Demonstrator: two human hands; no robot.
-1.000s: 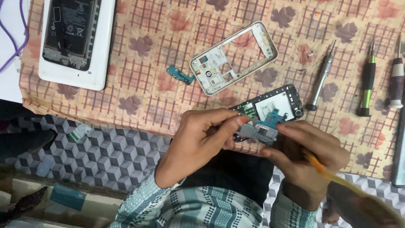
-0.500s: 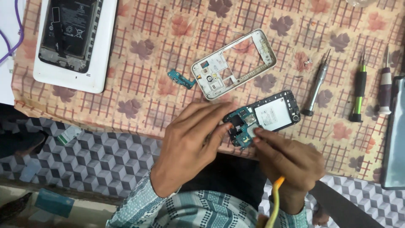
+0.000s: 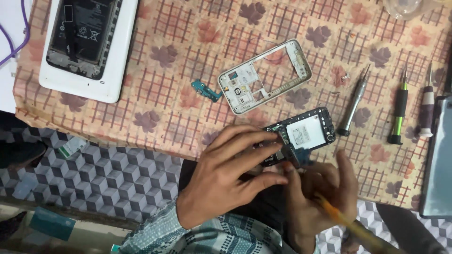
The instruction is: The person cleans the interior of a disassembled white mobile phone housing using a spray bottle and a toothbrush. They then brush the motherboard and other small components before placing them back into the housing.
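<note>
Work piece: opened phone body (image 3: pixel 301 140), lower centre of frame, at the near edge of the floral cloth (image 3: pixel 188 42).
Long axis: runs lower left to upper right, far end tilted up-right.
Left hand (image 3: pixel 226 181): fingers clamped over the near-left end of the phone body.
Right hand (image 3: pixel 315 197): closed around a yellow-handled tool (image 3: pixel 348 223), fingertips touching the phone's near edge.
Nearer hand: both in contact; left covers more.
Nearby: silver mid-frame (image 3: pixel 266 76) above; three screwdrivers (image 3: pixel 400 110) right; white tablet (image 3: pixel 87 44) upper left.
</note>
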